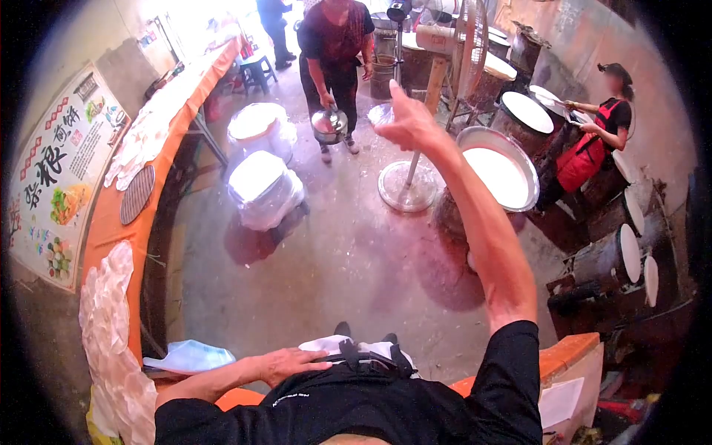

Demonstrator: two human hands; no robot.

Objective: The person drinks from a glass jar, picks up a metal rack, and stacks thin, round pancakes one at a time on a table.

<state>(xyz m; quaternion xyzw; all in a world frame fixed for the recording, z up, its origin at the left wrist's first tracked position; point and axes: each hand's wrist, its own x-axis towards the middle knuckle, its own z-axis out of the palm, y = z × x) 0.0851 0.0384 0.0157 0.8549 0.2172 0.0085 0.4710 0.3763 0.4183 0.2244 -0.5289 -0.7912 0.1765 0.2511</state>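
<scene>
My right hand (410,121) is raised in front of me with the arm stretched forward, fingers apart, one pointing up, and nothing in it. Behind it stand a pole on a round base (406,187) and a large fan (469,48). Low at my waist, my left hand (291,365) lies flat with its fingers extended, touching the black strap and pale cloth (331,345) there. Beyond my right forearm is a wide metal basin (495,165) of white liquid. A person (337,44) facing me holds a metal pot (329,124).
Plastic-wrapped containers (261,189) stand on the floor at centre left. An orange-covered table (111,215) with thin pale sheets (111,326) runs along the left. At the right, a person in a red apron (580,162) stands among round griddles (527,112).
</scene>
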